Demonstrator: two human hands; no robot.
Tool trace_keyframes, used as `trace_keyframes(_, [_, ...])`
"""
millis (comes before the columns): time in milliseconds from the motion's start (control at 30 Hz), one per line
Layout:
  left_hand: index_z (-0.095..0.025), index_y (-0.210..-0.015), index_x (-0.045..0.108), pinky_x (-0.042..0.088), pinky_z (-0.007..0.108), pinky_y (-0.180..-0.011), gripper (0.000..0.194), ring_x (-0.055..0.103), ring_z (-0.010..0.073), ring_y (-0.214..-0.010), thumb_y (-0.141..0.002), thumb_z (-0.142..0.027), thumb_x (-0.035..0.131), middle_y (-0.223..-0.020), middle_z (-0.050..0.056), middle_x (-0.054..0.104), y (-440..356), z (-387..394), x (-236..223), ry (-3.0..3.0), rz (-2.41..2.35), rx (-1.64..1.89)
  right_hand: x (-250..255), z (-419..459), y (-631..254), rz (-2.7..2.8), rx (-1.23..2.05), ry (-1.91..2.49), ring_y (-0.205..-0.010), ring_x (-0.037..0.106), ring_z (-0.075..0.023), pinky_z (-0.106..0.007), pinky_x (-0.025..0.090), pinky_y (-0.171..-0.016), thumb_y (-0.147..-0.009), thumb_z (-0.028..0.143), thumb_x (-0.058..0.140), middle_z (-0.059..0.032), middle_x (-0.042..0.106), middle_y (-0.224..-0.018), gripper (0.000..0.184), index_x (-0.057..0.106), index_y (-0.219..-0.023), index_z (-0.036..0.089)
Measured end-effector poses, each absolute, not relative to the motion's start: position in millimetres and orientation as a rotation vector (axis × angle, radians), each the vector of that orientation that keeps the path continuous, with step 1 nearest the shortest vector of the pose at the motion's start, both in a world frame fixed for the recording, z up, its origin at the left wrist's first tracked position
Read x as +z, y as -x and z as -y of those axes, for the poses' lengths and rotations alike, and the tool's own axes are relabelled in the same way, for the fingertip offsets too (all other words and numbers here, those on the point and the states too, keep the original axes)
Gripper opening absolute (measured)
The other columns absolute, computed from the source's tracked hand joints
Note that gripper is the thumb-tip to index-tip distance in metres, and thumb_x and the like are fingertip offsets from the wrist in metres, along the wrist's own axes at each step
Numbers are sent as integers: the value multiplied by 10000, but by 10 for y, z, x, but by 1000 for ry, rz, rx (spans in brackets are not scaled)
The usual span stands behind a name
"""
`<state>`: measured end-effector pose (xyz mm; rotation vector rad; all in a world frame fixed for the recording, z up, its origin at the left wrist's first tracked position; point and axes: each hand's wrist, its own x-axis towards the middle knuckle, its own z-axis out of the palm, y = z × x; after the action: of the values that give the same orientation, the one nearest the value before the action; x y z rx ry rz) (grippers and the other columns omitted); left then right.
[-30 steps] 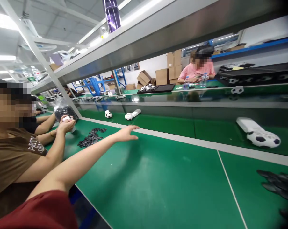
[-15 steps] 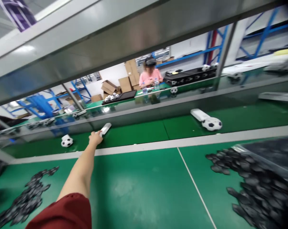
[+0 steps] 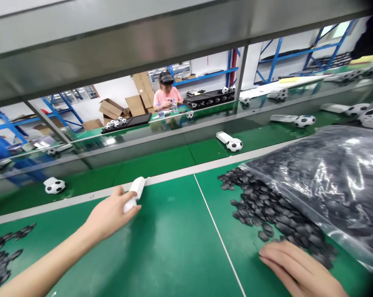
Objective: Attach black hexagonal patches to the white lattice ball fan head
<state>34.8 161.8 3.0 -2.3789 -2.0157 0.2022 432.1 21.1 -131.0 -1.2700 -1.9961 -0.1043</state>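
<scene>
The white ball-ended piece (image 3: 138,187) is gripped by its rounded end between the thumb and fingers of the left hand (image 3: 111,210), over the bench (image 3: 171,251) just on the near side of the pale rail (image 3: 174,175), its flat handle pointing away from that hand. The right hand (image 3: 300,266) is held with its fingers together and slightly bent at the near edge of the loose black pieces (image 3: 276,210) (whether one is pinched there cannot be told, the fingertips being turned down). For the carry to be done well, the rounded end should be kept firmly pinched, the handle lifted clear of the rail, and the black pieces beside the right hand left unscattered; a light, single pick would probably serve best there. Compared with half a second earlier, the piece has been brought by the left hand from over the green belt (image 3: 155,165) to the near side of the rail, the right hand has come into view, and more of the clear bag (image 3: 329,173) beyond it is shown.
</scene>
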Motion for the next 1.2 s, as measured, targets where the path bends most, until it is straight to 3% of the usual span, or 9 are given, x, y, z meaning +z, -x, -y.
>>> trace_keyframes(167, [-347, -1307, 392, 498, 308, -678, 674, 619, 189, -762, -669, -367, 610, -1230, 74, 409, -694, -950, 12, 2899, 1843, 548, -1080, -210, -4168, 2014, -50, 1188, -806, 614, -167, -262, 512, -731, -893, 209, 513, -30, 643, -876, 115, 622, -927, 220])
trace_keyframes(267, [-319, -1353, 341, 495, 324, -725, 747, 612, 225, -852, -659, -195, 589, -1239, 96, 442, -792, -866, 40, 3040, 1498, 684, -1039, -197, -4146, 2021, -3, 1161, -813, 601, -163, -278, 499, -739, -890, 156, 517, -38, 633, -878, 118, 604, -951, 206])
trace_keyframes(400, [-252, -1173, 537, 319, 469, -998, 629, 407, 354, -1193, -607, -458, 719, -1242, 97, 489, -881, -1053, 21, 3148, 1003, 417, -1015, -172, -4152, 1999, 34, 1149, -836, 599, -167, -295, 497, -770, -898, 165, 507, -43, 631, -895, 126, 604, -966, 208])
trace_keyframes(467, [-214, -1118, 543, 256, 495, -1031, 656, 425, 343, -1185, -612, -616, 661, -1193, 99, 539, -948, -1139, -74, 3220, 875, 319, -996, -158, -4148, 1982, 58, 1157, -836, 603, -167, -297, 498, -781, -903, 178, 499, -40, 634, -898, 130, 609, -962, 214])
trace_keyframes(567, [-155, -1023, 520, 390, 463, -899, 709, 581, 275, -882, -635, -749, 526, -892, 93, 613, -1149, -1109, -286, 3206, 1032, 180, -963, -135, -4124, 1947, 100, 1162, -829, 610, -172, -299, 503, -773, -899, 207, 508, -32, 639, -888, 118, 619, -937, 219])
trace_keyframes(667, [-147, -965, 490, 466, 391, -684, 746, 575, 270, -754, -651, -816, 390, -818, 105, 587, -1467, -924, -451, 3037, 1437, -11, -917, -110, -4065, 1901, 171, 1179, -814, 611, -173, -287, 503, -747, -885, 222, 537, -23, 642, -869, 83, 613, -918, 218])
trace_keyframes(867, [-111, -1087, 473, 457, 438, -782, 744, 544, 317, -923, -685, -737, 479, -964, 141, 576, -1854, -681, -462, 2935, 1678, -205, -758, -98, -3866, 1873, 333, 1178, -764, 596, -163, -264, 489, -685, -874, 215, 560, -10, 633, -822, 33, 590, -882, 225])
trace_keyframes(1033, [-197, -1355, 296, 434, 370, -895, 748, 508, 252, -1074, -736, -437, 641, -1166, 97, 521, -1685, -721, -439, 3230, 1488, -237, -720, -99, -3728, 1852, 462, 1165, -833, 579, -172, -289, 478, -747, -872, 214, 562, -23, 607, -876, 41, 597, -857, 228])
trace_keyframes(1200, [-184, -1327, 356, 469, 390, -847, 674, 544, 264, -1032, -768, -478, 592, -1131, 98, 558, -1666, -655, -491, 3171, 1589, -317, -813, -94, -3592, 1875, 426, 1165, -1025, 517, -212, -365, 430, -881, -853, 241, 593, -58, 533, -1089, 34, 625, -848, 229])
